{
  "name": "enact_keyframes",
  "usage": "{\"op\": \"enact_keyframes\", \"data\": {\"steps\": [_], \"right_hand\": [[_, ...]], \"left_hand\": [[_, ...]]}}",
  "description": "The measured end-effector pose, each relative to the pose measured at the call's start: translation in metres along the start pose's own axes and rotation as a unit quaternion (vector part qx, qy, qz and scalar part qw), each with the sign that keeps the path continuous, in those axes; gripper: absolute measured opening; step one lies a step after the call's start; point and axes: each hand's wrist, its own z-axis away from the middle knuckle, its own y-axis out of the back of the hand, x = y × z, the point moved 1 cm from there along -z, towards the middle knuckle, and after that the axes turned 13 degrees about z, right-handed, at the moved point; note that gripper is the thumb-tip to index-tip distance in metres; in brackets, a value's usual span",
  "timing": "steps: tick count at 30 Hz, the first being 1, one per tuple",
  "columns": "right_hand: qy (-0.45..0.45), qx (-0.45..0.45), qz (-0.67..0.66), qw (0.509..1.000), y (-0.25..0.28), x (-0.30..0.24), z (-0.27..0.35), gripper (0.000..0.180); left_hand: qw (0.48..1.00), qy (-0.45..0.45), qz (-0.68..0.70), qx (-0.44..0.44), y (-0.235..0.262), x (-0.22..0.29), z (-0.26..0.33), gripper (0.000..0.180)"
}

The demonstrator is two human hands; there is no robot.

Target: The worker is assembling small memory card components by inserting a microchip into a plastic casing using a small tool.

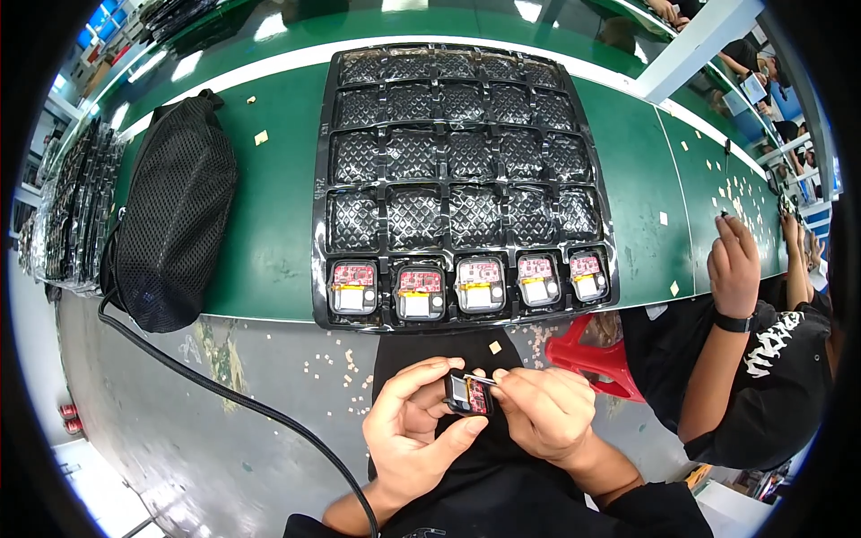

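My left hand (pixel 419 421) grips a small black device housing (pixel 467 394) by its sides, above my lap. The open housing shows a red circuit board, a silvery block and a strip of yellow tape. In my right hand (pixel 547 412), pinched between thumb and fingers, is a thin silver tool (pixel 480 379) that reaches across the housing's upper edge. I cannot make out whether its tip touches the parts inside. Past my hands, a black plastic tray (pixel 320 269) lies on the green table (pixel 278 197); its nearest row holds several similar open housings (pixel 479 285).
A black mesh-covered bundle (pixel 179 215) rests at the table's left, by stacked black trays (pixel 76 211). A black cable (pixel 242 405) runs down past my left forearm. At right sits a co-worker (pixel 762 377) beside a red stool (pixel 592 359). Small pale scraps litter table and floor.
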Motion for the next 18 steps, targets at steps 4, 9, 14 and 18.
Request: {"op": "enact_keyframes", "data": {"steps": [4, 9, 14, 18], "right_hand": [[0.006, -0.003, 0.011, 1.000, 0.0000, 0.0003, -0.0018, 0.022], [0.007, -0.005, 0.015, 1.000, 0.0062, 0.0000, -0.0049, 0.021], [0.020, -0.012, 0.019, 1.000, 0.0075, 0.0003, -0.0036, 0.021], [0.031, -0.024, 0.021, 0.999, 0.0069, 0.0055, -0.0028, 0.024]], "left_hand": [[1.000, 0.004, -0.003, 0.009, 0.0018, -0.0005, 0.0000, 0.061], [1.000, -0.005, -0.001, -0.003, 0.0007, -0.0005, -0.0010, 0.061], [1.000, -0.001, 0.001, 0.002, 0.0000, -0.0006, 0.0007, 0.060], [1.000, -0.007, -0.021, -0.004, 0.0002, 0.0000, -0.0010, 0.061]]}}
